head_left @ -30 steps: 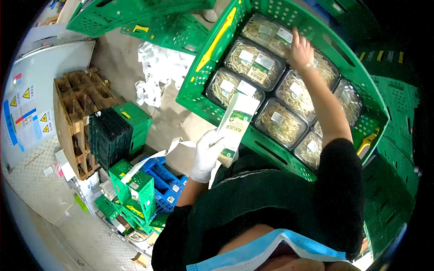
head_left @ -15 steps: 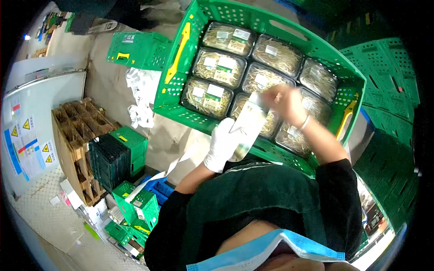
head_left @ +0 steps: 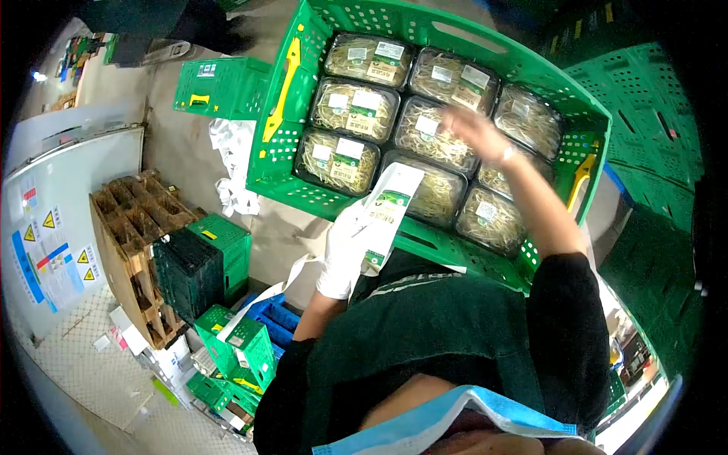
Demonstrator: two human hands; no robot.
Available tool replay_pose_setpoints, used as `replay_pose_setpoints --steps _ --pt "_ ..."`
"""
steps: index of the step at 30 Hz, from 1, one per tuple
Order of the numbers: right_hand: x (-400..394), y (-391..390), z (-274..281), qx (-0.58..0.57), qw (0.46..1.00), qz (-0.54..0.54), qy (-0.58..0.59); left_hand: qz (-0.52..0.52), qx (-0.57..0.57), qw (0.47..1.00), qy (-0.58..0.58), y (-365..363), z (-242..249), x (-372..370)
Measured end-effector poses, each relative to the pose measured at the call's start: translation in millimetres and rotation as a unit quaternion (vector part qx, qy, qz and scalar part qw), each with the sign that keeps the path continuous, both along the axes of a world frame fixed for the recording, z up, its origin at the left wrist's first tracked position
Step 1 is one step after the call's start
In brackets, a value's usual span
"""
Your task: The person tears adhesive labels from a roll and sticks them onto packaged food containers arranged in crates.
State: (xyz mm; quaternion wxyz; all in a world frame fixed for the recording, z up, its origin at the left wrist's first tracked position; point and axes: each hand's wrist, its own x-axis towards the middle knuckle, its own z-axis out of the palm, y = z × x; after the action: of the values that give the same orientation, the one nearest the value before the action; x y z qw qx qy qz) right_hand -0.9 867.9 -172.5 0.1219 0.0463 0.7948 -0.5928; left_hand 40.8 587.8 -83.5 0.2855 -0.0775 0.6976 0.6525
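Note:
A large green crate (head_left: 299, 83) in front of me holds several clear packs of bean sprouts (head_left: 349, 106), most with white and green labels. My left hand (head_left: 345, 254), in a white glove, grips a strip of labels (head_left: 388, 206) at the crate's near rim. My bare right hand (head_left: 474, 129) reaches over the packs in the middle of the crate, fingers spread and blurred; I cannot tell whether a label sticks to it. A silver bracelet shows at that wrist.
A heap of used white backing tape (head_left: 231, 163) lies on the floor left of the crate. Another green crate (head_left: 220, 87) stands behind it. A wooden pallet (head_left: 133, 227) and stacked green and black crates (head_left: 201, 262) are at left. More green crates (head_left: 644, 114) rise at right.
My right hand has gone from the far packs back to the label strip, then out over the middle packs again. The view has shifted so the crate sits more central.

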Motion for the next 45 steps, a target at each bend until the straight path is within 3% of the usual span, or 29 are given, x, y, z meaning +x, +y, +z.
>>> replay_pose_setpoints --steps 1,2,3,4,5,7,8,10,12,13,14,15,16,17,19,21,22,23,25,30,33,37,38,39,40,41,42,43,45 --pt "20.5 -30.6 42.3 -0.209 0.973 0.067 -0.066 0.000 0.006 1.000 0.002 -2.6 1.2 3.4" --pt "33.7 -45.8 65.8 -0.086 0.983 0.154 0.056 -0.049 -0.025 0.998 0.017 -6.6 1.2 5.3" --pt "43.5 -58.4 76.7 -0.016 0.981 0.171 0.090 -0.097 -0.055 0.993 0.038 -10.7 1.1 3.6" --pt "53.5 -71.5 78.9 0.078 0.975 0.114 0.175 -0.218 -0.162 0.961 0.059 -22.7 2.9 -2.7" --pt "59.6 -78.7 78.1 0.078 0.977 0.126 0.156 -0.253 -0.151 0.956 0.008 -23.4 13.0 -7.2" --pt "70.5 -90.9 88.9 0.058 0.972 0.153 0.170 -0.060 0.044 0.993 0.094 8.3 25.6 6.8" --pt "73.3 -96.4 94.8 0.064 0.971 0.154 0.172 -0.113 0.038 0.988 0.096 6.4 27.8 3.8" --pt "81.0 -107.1 102.8 0.044 0.983 0.043 0.173 -0.101 -0.046 0.988 0.105 -0.8 20.8 11.9" --pt "79.3 -101.9 109.3 0.087 0.973 0.035 0.213 -0.113 -0.074 0.988 0.076 -2.8 16.9 16.3" --pt "77.7 -95.1 103.4 0.106 0.969 0.048 0.216 -0.126 -0.083 0.986 0.073 -1.0 17.3 18.6" --pt "68.8 -81.4 90.2 0.235 0.945 0.043 0.222 -0.147 -0.058 0.977 0.142 -5.6 14.2 19.8" --pt "54.0 -56.0 82.8 0.226 0.948 -0.001 0.223 -0.168 -0.032 0.963 0.209 -11.9 10.6 19.2" --pt "33.4 -34.3 83.9 0.290 0.945 -0.061 0.139 -0.212 -0.160 0.932 0.248 -24.2 1.1 15.7" --pt "15.0 -10.0 87.8 0.234 0.967 -0.088 0.052 -0.200 -0.129 0.931 0.278 -37.2 -8.2 13.4" --pt "-1.9 26.8 22.4 0.327 0.930 -0.091 0.141 -0.005 -0.021 1.000 0.006 -53.7 5.1 11.5" --pt "2.8 26.8 -43.9 0.354 0.933 0.012 0.062 -0.005 -0.053 0.998 0.027 -70.1 5.7 9.4" --pt "9.2 11.2 -55.4 0.421 0.903 0.031 0.081 -0.003 -0.081 0.996 0.048 -73.8 4.5 9.8" --pt "14.5 -0.2 -72.4 0.500 0.860 0.011 0.105 0.003 -0.084 0.995 0.046 -74.7 3.8 12.4" --pt "19.6 -9.9 -85.3 0.495 0.867 -0.007 0.054 -0.017 -0.127 0.989 0.073 -76.3 5.7 16.1" --pt "0.4 6.3 -74.4 0.569 0.810 -0.117 0.074 0.010 -0.098 0.995 0.005 -79.0 4.3 20.3" --pt "-32.3 34.9 -104.9 0.565 0.823 -0.064 0.002 -0.023 -0.129 0.991 0.006 -76.7 -1.9 20.1" --pt "-55.9 30.2 -53.3 0.517 0.844 -0.050 -0.131 0.009 -0.071 0.996 -0.061 -57.7 11.1 18.9" --pt "-52.3 19.5 -42.2 0.352 0.929 -0.049 -0.105 0.028 -0.026 0.998 -0.041 -47.0 13.5 14.9" --pt "-37.7 3.8 -31.6 0.177 0.980 -0.043 -0.076 0.049 0.020 0.998 -0.023 -37.8 15.6 13.4" --pt "-11.1 -34.5 9.6 -0.032 0.998 0.017 0.046 0.024 0.024 0.999 -0.014 -37.3 15.2 12.0" --pt "16.4 -71.0 32.4 -0.204 0.976 0.078 -0.008 -0.002 0.029 1.000 -0.004 -37.6 15.2 11.1" --pt "36.7 -92.5 58.0 -0.108 0.985 0.115 0.075 -0.029 0.008 0.999 -0.020 -39.3 19.5 9.6" --pt "49.3 -103.5 78.6 -0.009 0.976 0.152 0.159 -0.143 -0.150 0.978 -0.018 -48.8 20.6 5.3" --pt "63.4 -112.6 89.5 0.052 0.978 0.157 0.128 -0.280 -0.248 0.927 0.018 -57.7 21.1 -1.5"
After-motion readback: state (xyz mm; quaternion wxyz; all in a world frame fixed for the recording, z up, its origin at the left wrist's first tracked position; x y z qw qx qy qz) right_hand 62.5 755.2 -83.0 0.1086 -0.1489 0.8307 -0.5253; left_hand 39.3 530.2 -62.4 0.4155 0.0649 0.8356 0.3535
